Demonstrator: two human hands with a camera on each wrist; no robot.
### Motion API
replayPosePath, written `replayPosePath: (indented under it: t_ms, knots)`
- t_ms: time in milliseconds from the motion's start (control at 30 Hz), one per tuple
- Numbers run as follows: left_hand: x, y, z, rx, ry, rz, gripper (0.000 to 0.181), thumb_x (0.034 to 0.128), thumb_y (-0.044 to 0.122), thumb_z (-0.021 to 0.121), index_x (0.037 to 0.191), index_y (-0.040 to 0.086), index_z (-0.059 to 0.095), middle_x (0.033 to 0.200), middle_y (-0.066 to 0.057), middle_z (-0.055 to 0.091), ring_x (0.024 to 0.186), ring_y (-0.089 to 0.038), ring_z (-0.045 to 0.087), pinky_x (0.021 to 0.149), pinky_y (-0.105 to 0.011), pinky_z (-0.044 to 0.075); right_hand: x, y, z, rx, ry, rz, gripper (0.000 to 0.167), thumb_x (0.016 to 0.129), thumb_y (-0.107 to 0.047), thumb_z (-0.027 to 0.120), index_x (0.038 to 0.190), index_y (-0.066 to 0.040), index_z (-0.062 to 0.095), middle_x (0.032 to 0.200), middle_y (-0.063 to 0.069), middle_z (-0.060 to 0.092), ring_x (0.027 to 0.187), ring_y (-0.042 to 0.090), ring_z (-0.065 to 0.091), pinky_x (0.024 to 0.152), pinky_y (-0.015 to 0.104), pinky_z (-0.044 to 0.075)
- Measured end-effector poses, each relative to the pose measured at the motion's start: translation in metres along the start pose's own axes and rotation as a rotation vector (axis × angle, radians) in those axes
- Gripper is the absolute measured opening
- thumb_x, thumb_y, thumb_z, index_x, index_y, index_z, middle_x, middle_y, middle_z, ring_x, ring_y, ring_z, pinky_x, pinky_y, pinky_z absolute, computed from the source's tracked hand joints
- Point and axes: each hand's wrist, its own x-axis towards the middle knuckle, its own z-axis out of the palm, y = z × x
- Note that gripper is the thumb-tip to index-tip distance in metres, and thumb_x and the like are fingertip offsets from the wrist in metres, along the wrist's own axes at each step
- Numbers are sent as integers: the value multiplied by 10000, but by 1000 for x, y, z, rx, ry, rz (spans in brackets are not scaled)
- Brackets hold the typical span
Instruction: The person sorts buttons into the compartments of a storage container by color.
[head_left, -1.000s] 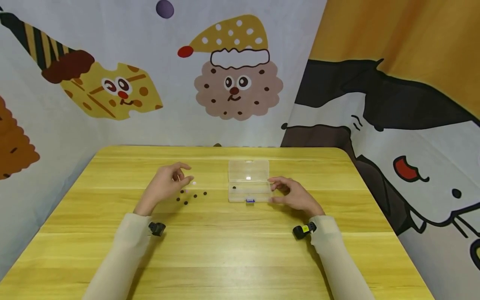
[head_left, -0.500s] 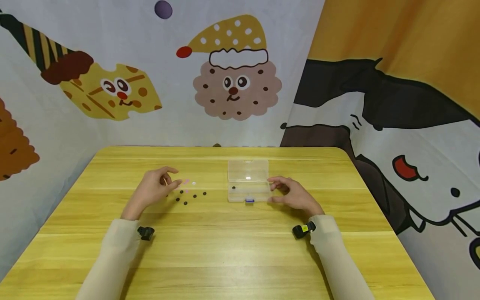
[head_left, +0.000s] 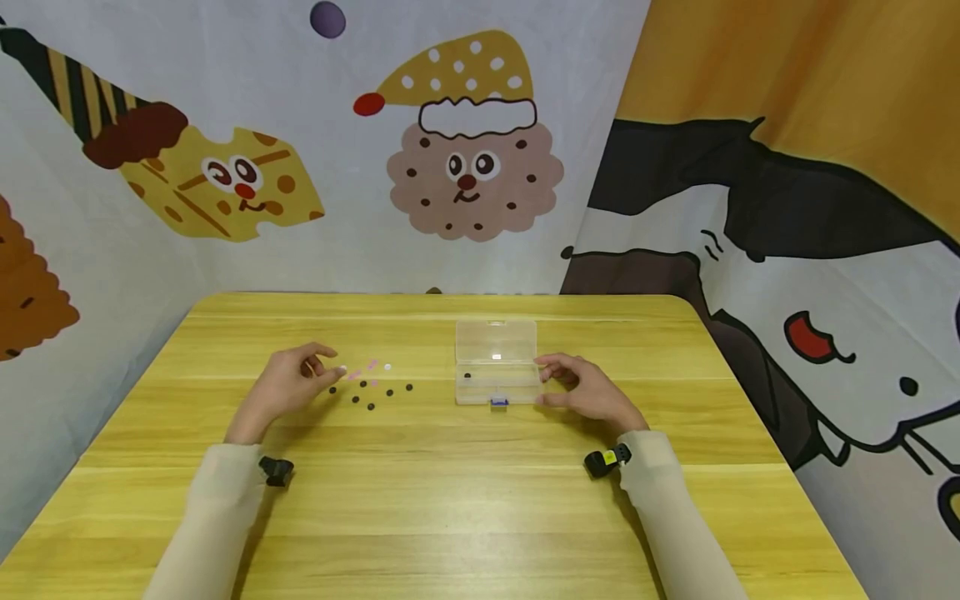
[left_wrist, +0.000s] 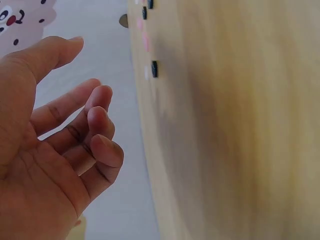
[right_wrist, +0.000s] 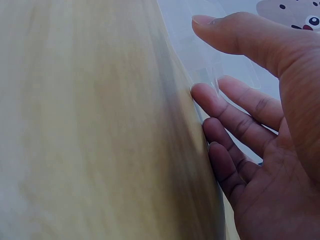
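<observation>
In the head view, small black discs lie scattered on the table left of centre. Among them are small pink pieces and white pieces. My left hand hovers at their left side, thumb and fingers apart, with nothing held. One white piece lies by its thumb tip. To the right stands a clear plastic box, lid raised, with a blue latch in front. My right hand holds the box's right end, thumb near the front corner and fingers near the back. A dark disc sits inside it.
The wooden table reaches back to a wall cloth with cartoon figures. The left wrist view shows several discs close to the table's outline. Small black cameras are worn at both wrists.
My left hand has drawn back to the left and slightly toward me, uncovering more pink, white and black pieces. The right hand and the box have stayed in place.
</observation>
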Motion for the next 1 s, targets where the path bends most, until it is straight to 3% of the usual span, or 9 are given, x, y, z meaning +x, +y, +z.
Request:
replayPosePath:
  t_ms: [233,400,733,1000]
  knots:
    - [-5,-12,0,-29,-19,-41,469,988,376,697,1279,10,664,937,-86,671,785,-175,584,672,-280,487,0,0,0,6,-6,-6,675,847,-349,859,1444,-217,572,1212,17,668,1125,211,612,1034,460,467]
    - [-8,-16,-1,-54,-52,-68,416,976,318,724,1269,28,672,951,-87,660,782,-191,566,658,-282,476,0,-1,0,10,-3,9,669,836,-356,868,1430,-245,582,1202,-11,667,1121,199,608,1035,446,464]
    - [-8,-22,-3,-73,-138,-105,368,942,253,764,1223,26,691,968,-79,642,824,-205,546,704,-302,460,2,1,0,45,-12,-10,662,838,-329,870,1427,-217,588,1203,49,669,1113,244,606,1024,478,457]
    - [-7,-22,-4,-85,-175,-136,261,967,197,724,1163,25,702,976,-89,643,846,-208,544,710,-300,459,2,3,0,22,-7,-4,660,833,-379,868,1419,-262,590,1193,-10,667,1109,201,605,1010,437,470]
